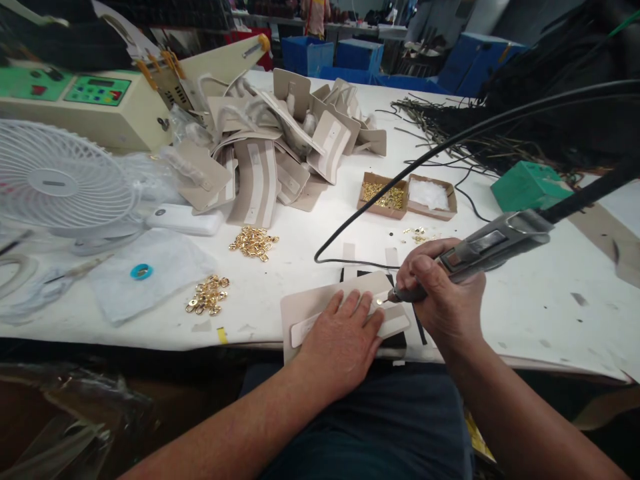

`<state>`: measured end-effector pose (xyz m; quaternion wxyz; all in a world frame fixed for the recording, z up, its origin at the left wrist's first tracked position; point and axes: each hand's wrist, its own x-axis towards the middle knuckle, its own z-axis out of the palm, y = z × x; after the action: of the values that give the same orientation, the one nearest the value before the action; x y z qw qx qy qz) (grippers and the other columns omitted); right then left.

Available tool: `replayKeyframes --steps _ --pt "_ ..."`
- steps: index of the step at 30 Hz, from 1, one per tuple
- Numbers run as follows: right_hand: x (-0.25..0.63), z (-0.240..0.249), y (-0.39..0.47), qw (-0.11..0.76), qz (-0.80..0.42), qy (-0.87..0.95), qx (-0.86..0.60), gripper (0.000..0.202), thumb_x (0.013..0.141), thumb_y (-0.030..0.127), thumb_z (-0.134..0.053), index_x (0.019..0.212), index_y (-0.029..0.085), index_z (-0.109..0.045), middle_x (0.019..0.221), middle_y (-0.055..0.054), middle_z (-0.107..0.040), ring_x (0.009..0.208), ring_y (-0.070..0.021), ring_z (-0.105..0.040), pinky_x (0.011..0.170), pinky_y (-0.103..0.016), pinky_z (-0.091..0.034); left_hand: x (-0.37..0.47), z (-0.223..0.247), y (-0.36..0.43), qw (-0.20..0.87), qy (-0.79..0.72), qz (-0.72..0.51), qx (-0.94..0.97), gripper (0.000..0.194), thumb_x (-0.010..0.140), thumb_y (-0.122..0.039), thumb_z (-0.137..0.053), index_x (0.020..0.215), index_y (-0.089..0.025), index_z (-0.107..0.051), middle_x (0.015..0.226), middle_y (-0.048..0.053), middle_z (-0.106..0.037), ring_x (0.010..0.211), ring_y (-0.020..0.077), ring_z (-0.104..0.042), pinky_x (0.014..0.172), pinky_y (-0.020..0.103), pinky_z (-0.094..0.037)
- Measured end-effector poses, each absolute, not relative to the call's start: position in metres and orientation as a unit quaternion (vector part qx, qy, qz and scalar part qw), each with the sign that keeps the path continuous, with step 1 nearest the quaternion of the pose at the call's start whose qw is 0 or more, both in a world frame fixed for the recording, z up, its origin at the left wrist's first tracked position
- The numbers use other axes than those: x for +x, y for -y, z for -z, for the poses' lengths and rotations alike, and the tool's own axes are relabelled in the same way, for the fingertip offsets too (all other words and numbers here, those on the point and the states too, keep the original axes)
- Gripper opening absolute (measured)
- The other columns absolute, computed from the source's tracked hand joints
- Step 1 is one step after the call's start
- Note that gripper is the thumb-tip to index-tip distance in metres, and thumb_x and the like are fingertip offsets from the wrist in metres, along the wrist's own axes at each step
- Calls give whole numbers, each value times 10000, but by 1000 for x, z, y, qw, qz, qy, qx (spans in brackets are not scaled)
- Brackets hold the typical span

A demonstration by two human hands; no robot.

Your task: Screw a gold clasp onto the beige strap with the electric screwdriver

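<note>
A beige panel with a pale strip along it lies at the table's front edge, partly over a black pad. My left hand rests flat on this panel, fingers stretched out, covering much of the strip. Wrapped round a grey electric screwdriver is my right hand. The driver's tip reaches the panel just right of my left fingertips, beside a small gold fitting. Whether the tip touches the fitting I cannot tell.
Behind stands a heap of beige panels. Two piles of gold hardware lie left, near a white fan. Cardboard boxes hold small gold parts and white material. A black cable loops across the table.
</note>
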<state>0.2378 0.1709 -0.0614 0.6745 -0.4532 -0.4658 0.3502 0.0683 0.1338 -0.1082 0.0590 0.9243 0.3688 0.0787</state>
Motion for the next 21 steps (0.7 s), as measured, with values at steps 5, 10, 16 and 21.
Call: replayKeyframes --steps 5,10,16,21 --pt "236 71 -172 663 -349 472 -465 305 774 388 -869 813 220 -618 607 44 -603 477 -127 -559 469 -277 -525 69 108 -135 56 -366 -77 926 465 1079 -422 -372 1440 -201 -564 1565 140 -521 1441 347 -462 1197 556 -355" --pt "236 77 -175 661 -328 477 -477 320 784 426 -850 810 226 -601 603 49 -600 465 -130 -560 467 -284 -531 69 108 -135 56 -368 -73 925 467 1080 -428 -371 1446 -211 -562 1575 136 -513 1447 342 -457 1198 557 -350" --pt "235 76 -176 650 -320 498 -476 286 823 385 -813 772 224 -582 564 58 -582 448 -130 -557 463 -282 -523 68 106 -136 52 -366 -69 927 471 1085 -425 -354 1444 -203 -563 1574 141 -513 1434 345 -472 1186 551 -361" --pt "232 73 -175 637 -333 516 -466 267 821 311 -794 724 222 -562 570 56 -580 450 -125 -547 461 -276 -504 69 105 -136 56 -369 -67 925 465 1081 -420 -371 1443 -200 -562 1576 141 -512 1439 340 -462 1198 543 -339"
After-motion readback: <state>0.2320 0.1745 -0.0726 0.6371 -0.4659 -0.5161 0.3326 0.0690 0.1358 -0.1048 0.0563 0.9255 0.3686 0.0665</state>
